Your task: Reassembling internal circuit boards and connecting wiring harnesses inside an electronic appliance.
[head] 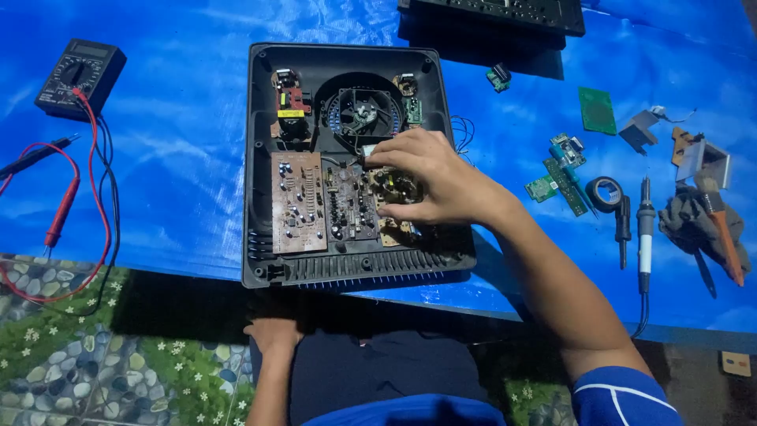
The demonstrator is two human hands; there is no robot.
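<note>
An open black electronics case [260, 158] lies on a blue sheet. Inside are a round cooling fan [361, 114], a brown circuit board [298, 202] at the left, a darker board [348, 201] in the middle and another board under my hand. My right hand [430, 177] reaches into the case, fingers curled over the right-hand board, fingertips touching it near the fan. What it grips, if anything, is hidden. My left hand [274, 333] rests below the table edge near my lap, palm down, fingers not clearly seen.
A black multimeter [79, 75] with red and black probes [61, 209] lies at the left. At the right lie small green boards [597, 110], a tape roll [603, 192], a soldering iron [645, 233], a screwdriver [623, 229], a grey cloth [694, 225] and an orange-handled tool [725, 241]. Another black device [505, 12] sits at the top.
</note>
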